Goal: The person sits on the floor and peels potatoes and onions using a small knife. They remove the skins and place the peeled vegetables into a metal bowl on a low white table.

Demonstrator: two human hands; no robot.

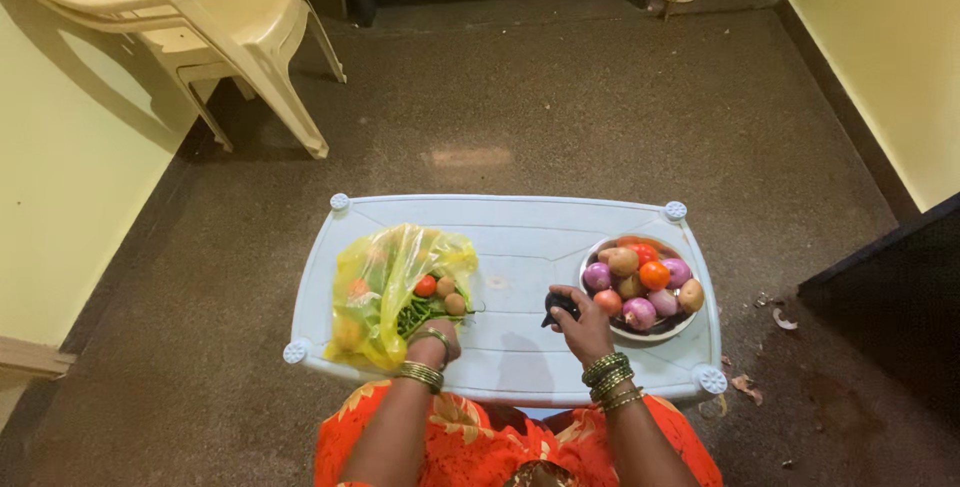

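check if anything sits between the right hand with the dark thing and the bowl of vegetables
Nothing visible does. The right hand holds a small dark object just left of the bowl, with only bare table between. The left hand is away at the yellow bag.

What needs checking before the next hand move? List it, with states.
1. Left hand at the mouth of the yellow bag, on the green beans: ok.
2. Right hand holding a small dark object: ok; what it is, cannot tell.
3. Bowl of onions, tomatoes and potatoes sits fully on the table: ok.
4. Loose vegetables at the bag mouth lie away from the table edge: ok.
5. Bare table between bag and bowl: ok.
6. Left grip closed on anything: cannot tell.
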